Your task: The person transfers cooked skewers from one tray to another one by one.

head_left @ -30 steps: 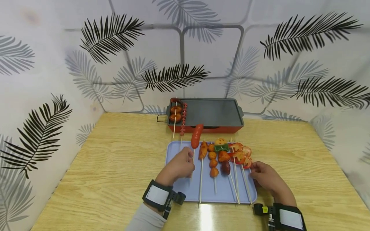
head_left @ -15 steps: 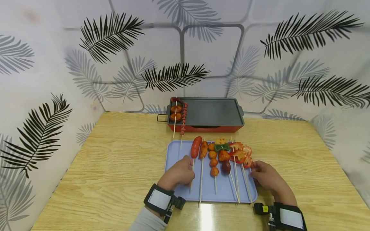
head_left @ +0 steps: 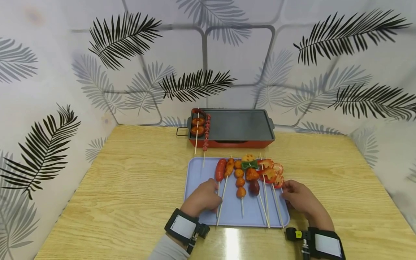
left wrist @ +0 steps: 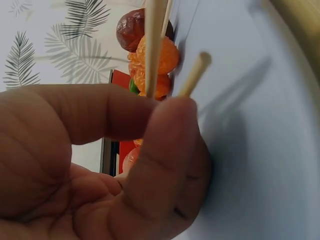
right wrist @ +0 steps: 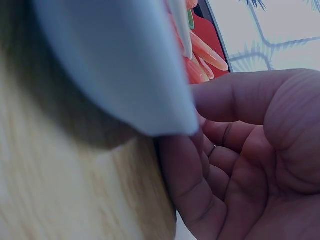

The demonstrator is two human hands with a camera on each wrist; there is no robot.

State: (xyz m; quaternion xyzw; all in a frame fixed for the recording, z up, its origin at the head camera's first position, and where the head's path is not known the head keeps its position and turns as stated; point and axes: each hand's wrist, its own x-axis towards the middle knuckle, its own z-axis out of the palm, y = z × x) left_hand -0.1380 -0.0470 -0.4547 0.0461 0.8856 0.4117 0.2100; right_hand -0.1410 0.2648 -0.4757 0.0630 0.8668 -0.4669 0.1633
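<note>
My left hand (head_left: 204, 196) pinches the wooden stick of a red sausage skewer (head_left: 220, 169) low over the left part of the lavender tray (head_left: 195, 166). In the left wrist view, a stick end (left wrist: 197, 70) pokes out between thumb and index finger, and another stick passes right at the fingertips. Beside the sausage lies a browned meat skewer (head_left: 229, 167), its stick slanting down past my left fingers. My right hand (head_left: 299, 196) grips the tray's right edge; in the right wrist view the thumb lies over the rim (right wrist: 170, 120) and fingers are beneath it.
Farther right on the tray lie an orange ball skewer (head_left: 239, 182), a mixed skewer (head_left: 252, 175) and red-rimmed slice skewers (head_left: 268, 175). Behind it stands a red and black grill (head_left: 240, 124), bearing a round brown slice skewer (head_left: 197, 126) and a small red-piece skewer (head_left: 206, 133).
My left hand has brought the sausage down toward the tray and closer to me, then slightly right. The neighbouring meat skewer's stick end has swung left. My right hand stays at the tray edge.
</note>
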